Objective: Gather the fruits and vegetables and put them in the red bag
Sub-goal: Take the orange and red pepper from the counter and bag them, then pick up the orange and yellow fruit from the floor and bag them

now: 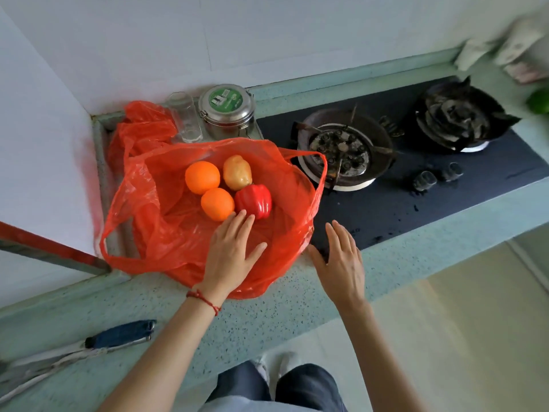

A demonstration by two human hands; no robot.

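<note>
Red bag (154,221) lies open on the counter (267,310), holding two oranges (202,177), potato (237,172), pepper (254,201); your left hand (230,257) and right hand (341,263) are relaxed, empty; snag the rim and fruit may roll out

1. You see the green vegetable (539,100) cut by the right edge and blurred; its kind you cannot tell.
2. The white things (502,44) in the far right corner are too blurred to name.
3. Your left hand (230,257) hides part of the red bag (148,203).
</note>
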